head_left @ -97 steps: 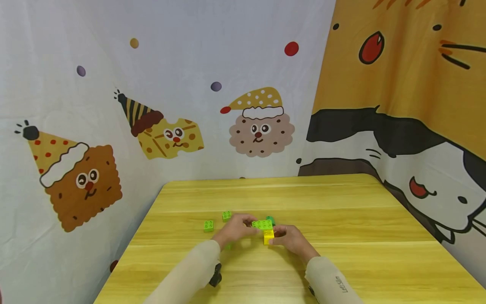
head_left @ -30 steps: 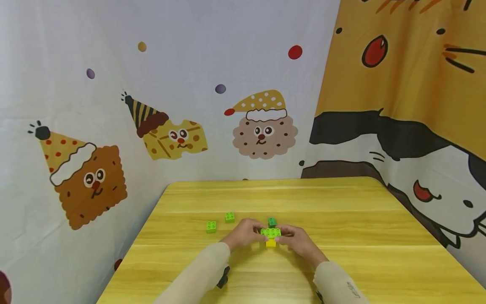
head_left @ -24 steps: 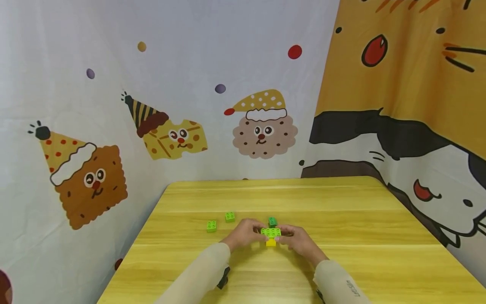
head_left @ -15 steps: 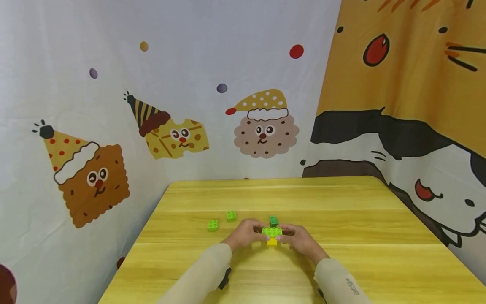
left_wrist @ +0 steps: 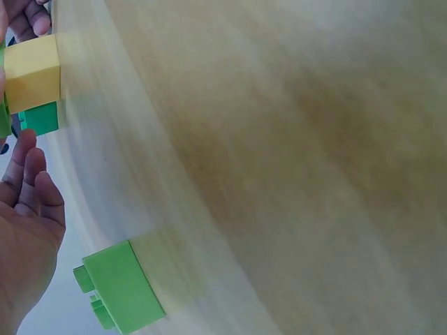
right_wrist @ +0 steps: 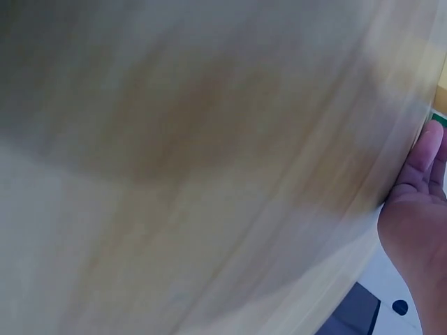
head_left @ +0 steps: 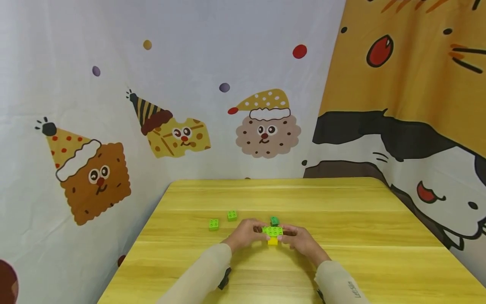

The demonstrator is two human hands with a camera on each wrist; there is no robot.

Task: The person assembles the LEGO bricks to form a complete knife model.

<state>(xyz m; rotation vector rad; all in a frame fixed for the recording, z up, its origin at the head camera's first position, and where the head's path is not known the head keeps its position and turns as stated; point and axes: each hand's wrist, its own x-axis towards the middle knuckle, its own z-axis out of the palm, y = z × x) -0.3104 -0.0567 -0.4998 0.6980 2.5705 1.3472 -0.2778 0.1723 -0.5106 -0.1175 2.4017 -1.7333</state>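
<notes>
A long light green toy brick lies across the top of a yellow toy brick, its studs facing up. My left hand pinches the green brick's left end, and my right hand holds its right end with thumb and fingers. In the left wrist view the yellow brick shows its side, while the green brick is mostly cut off by the frame edge. Only part of my right hand appears in the right wrist view. Whether the two bricks are fully pressed together cannot be told.
Just behind the stack stands a dark green brick. Two small light green bricks sit left of my left hand. A light green brick is close to that hand in its wrist view. All are on a wooden table.
The long green brick has come right and down, centred over the yellow brick. My right hand has shifted from the yellow brick to the green one. Over the last second both hands barely move.
</notes>
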